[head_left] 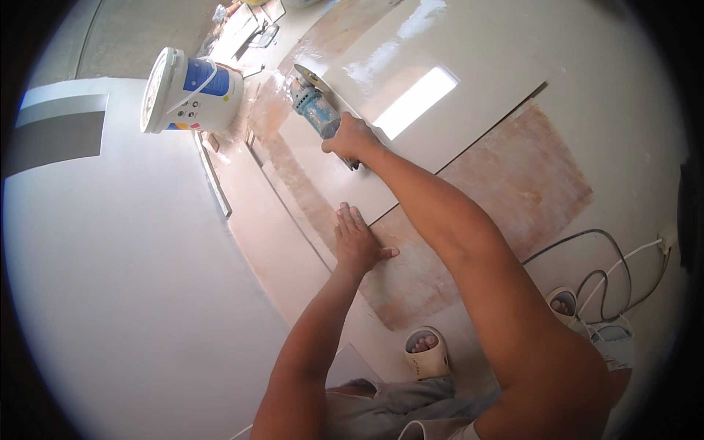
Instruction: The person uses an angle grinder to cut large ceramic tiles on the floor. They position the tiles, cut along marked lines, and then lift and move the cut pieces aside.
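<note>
Floor (627, 139): pale, streaked with dust in places.
Right hand (352, 139): fingers wrapped around the body of the grinder (319, 114).
Grinder: blue and grey, held over the tile; its disc (312, 75) sits beyond the right fingers, up and to the left. Whether it touches the tile, I cannot tell.
Tile (440, 143): large, glossy, under the right fingers and spreading beyond them, with a bright reflection to their right.
Left hand (356, 242): holding nothing, laid flat, fingers close together beside the tile's near corner, thumb spread wide.
Patch (524, 172): reddish, right of the left fingers.
Bucket (224, 92): white and blue, left of the right fingers.
Cord (629, 282): black, looped well right of both hands' fingers.
Slippers (429, 359): beige, nearer the body than the left fingers.
</note>
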Available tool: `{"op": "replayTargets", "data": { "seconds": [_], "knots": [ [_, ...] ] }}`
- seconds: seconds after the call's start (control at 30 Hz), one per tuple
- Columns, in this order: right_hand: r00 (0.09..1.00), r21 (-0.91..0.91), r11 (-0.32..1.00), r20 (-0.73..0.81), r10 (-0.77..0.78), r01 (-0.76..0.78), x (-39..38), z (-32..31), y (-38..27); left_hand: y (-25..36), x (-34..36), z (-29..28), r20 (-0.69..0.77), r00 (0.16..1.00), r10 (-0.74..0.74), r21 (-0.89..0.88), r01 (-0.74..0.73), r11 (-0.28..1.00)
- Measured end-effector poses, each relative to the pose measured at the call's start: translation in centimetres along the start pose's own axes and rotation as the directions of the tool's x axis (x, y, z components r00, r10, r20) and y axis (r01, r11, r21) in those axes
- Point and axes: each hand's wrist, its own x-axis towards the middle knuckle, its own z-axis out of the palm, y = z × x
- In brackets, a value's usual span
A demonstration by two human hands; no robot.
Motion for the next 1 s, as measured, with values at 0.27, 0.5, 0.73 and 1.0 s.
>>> {"op": "replayTargets", "data": {
  "seconds": [0.27, 0.5, 0.73, 1.0],
  "knots": [
    [1.0, -0.026, 1.0, -0.002, -0.015, 0.015, 2.9, -0.1, -1.1, 0.0, 0.1, 0.4, -0.007, 1.0, -0.011, -0.001, 0.011, 1.0],
    [0.998, -0.034, 0.998, 0.041, 0.055, -0.053, 3.2, -0.7, -1.7, -0.2, 0.3, 0.9, -0.032, 0.999, 0.003, -0.01, -0.003, 1.0],
    [0.998, -0.03, 0.998, 0.021, 0.056, -0.055, 3.2, -0.7, -1.7, -0.3, 0.2, 1.1, -0.058, 0.998, 0.017, -0.031, -0.019, 0.999],
    [0.997, -0.017, 0.998, 0.036, 0.061, -0.061, 3.2, -0.8, -1.8, -0.3, 0.1, 1.4, -0.111, 0.994, 0.021, -0.031, -0.025, 0.999]
  ]
}}
